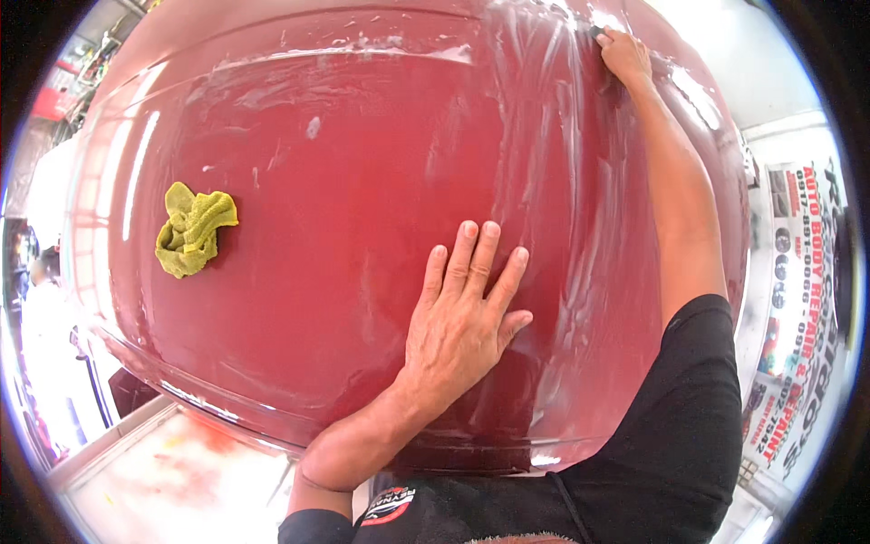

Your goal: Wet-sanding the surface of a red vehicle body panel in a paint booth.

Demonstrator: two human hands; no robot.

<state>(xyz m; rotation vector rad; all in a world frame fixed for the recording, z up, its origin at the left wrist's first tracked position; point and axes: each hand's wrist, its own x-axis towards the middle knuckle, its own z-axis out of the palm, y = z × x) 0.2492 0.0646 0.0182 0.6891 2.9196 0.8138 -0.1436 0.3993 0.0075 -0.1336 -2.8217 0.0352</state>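
Observation:
A large glossy red car panel fills most of the view, its surface wet with whitish streaks toward the right. My left hand lies flat on its near middle, fingers stretched out and holding nothing. Far up on the right, my right hand is closed, pressing a small dark piece against the panel's far edge area. Most of that piece is hidden by the fingers, so its kind does not show. A crumpled yellow-green cloth rests on the panel at the left, apart from both hands.
On the right a white banner with red and dark print hangs beside the panel. A person in white is at the far left. Below the panel's near left edge lies a pale surface with reddish stains.

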